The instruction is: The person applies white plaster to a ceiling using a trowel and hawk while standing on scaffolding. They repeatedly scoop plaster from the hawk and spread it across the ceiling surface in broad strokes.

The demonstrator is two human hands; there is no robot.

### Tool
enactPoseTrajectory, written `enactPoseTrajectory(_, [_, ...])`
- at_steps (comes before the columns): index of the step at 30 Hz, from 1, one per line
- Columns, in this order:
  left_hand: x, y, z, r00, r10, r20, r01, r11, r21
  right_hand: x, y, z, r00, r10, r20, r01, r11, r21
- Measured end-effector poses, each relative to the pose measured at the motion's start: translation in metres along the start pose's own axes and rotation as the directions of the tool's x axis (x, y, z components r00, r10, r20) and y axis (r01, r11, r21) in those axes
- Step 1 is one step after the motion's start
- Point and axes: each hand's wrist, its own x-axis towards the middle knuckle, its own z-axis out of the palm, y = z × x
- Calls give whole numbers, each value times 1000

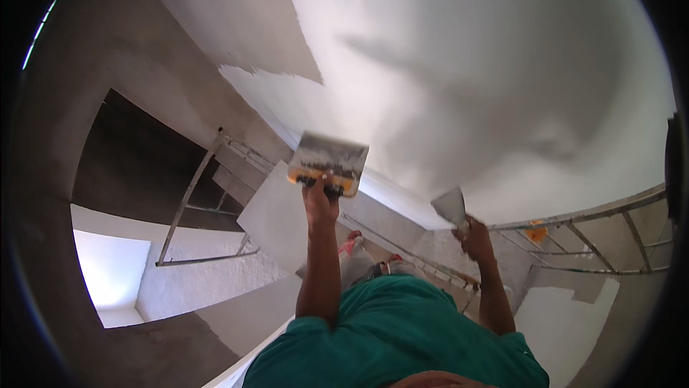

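Note:
My left hand [320, 201] is closed round the black-and-orange handle of a wide finishing trowel [330, 151]. Grey-white smears of plaster cover its metal blade, which is raised near the wall; whether it touches I cannot tell. Lower and to the right, my right hand [476, 241] grips a putty knife [451, 206] with a pale, flared blade pointing up and left. Smooth white plaster [402, 58] coats most of the wall before me. It ends in a ragged edge against a bare grey-beige patch [251, 22] at the upper left.
Metal scaffold frames stand at the left [188, 198] and right [610, 262]. A pale flat board [269, 219] lies beyond my left forearm. An orange object [536, 231] is by the right frame. At the far left are a dark opening [136, 166] and a bright opening [111, 266].

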Motion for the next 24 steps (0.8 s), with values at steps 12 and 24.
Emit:
enactPoseTrajectory(12, [5, 46, 53, 977, -59, 203, 40, 995, 96, 55, -200, -25, 998, -61, -8, 62, 976, 210])
enactPoseTrajectory(24, [24, 67, 42, 702, -214, 679, -455, 599, 659, 49, -246, -38, 999, -8, -49, 18, 981, 195])
